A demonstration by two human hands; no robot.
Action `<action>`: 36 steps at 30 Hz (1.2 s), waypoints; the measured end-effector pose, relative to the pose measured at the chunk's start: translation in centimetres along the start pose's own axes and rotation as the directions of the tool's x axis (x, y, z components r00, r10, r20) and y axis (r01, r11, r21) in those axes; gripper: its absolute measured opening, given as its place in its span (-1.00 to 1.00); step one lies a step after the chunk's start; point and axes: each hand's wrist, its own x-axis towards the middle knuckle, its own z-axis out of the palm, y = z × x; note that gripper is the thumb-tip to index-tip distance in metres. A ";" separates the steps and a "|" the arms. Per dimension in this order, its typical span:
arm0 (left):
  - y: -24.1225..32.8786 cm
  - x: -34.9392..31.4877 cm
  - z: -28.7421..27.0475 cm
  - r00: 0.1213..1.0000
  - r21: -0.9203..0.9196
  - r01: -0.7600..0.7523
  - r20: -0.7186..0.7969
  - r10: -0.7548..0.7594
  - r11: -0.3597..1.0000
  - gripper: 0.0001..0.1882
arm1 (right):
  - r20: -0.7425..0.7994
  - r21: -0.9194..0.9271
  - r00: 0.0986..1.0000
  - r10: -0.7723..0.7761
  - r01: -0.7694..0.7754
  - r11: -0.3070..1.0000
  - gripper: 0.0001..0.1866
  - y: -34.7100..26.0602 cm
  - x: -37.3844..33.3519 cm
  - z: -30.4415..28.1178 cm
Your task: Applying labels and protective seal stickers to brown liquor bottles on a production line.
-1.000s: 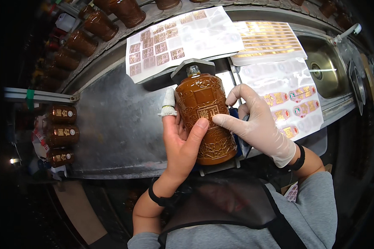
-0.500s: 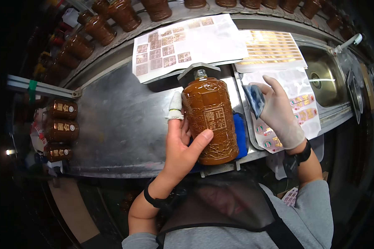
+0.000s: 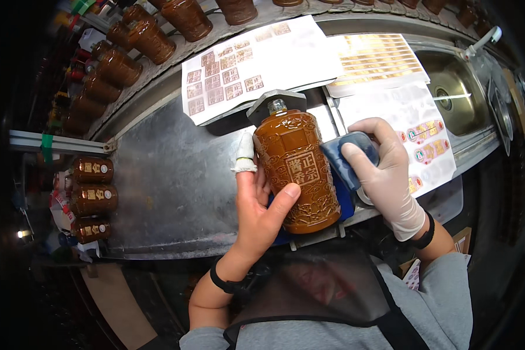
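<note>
A brown embossed glass bottle (image 3: 294,140) leans back, its neck toward a grey angled metal rest (image 3: 262,104). My left hand (image 3: 259,204) grips the bottle's left side, thumb across the front beside a square gold-outlined label. A white cover sits on one of its fingertips. In a pale glove, my right hand (image 3: 391,181) is closed on a dark blue pad (image 3: 353,156) with rounded corners. The pad is by the bottle's right side; I cannot tell whether it touches. Blue material (image 3: 345,205) shows beneath the bottle.
A sheet of square labels (image 3: 303,52) lies behind the bottle. Right of it are a gold-striped sheet (image 3: 379,58), a sheet of colourful stickers (image 3: 443,169) and a sink (image 3: 449,96). Brown bottles (image 3: 96,198) stand at the left; several more line the far ledge.
My right hand has moved left with the blue pad, up to the bottle's right side, and now shows its back and thumb. My left hand keeps its hold on the bottle.
</note>
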 end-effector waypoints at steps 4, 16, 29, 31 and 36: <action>0.3 2.2 -0.6 0.997 0.002 -0.037 -0.069 0.037 0.999 -0.11 | -0.009 0.132 0.997 -0.071 0.071 0.989 -0.77 -1.3 -0.8 0.7; 0.0 2.9 -0.6 0.985 0.129 -0.066 -0.150 0.085 0.990 -0.39 | 0.383 -0.150 0.571 -0.726 0.814 0.561 -0.62 -3.9 2.0 0.6; -0.1 0.3 -3.4 0.874 0.670 -0.474 0.281 0.395 0.571 -0.46 | 0.041 -0.118 0.910 -0.414 0.415 0.902 -0.77 -1.1 2.3 0.9; 0.6 1.7 -3.7 0.853 0.762 -0.505 0.367 0.371 0.406 -0.39 | -0.019 -0.069 0.972 -0.236 0.234 0.970 -0.78 -0.3 1.6 0.8; 2.3 3.3 -3.5 0.800 0.808 -0.578 0.537 0.267 0.110 -0.40 | 0.089 0.337 0.995 0.048 -0.075 0.939 -0.73 1.0 2.8 -1.4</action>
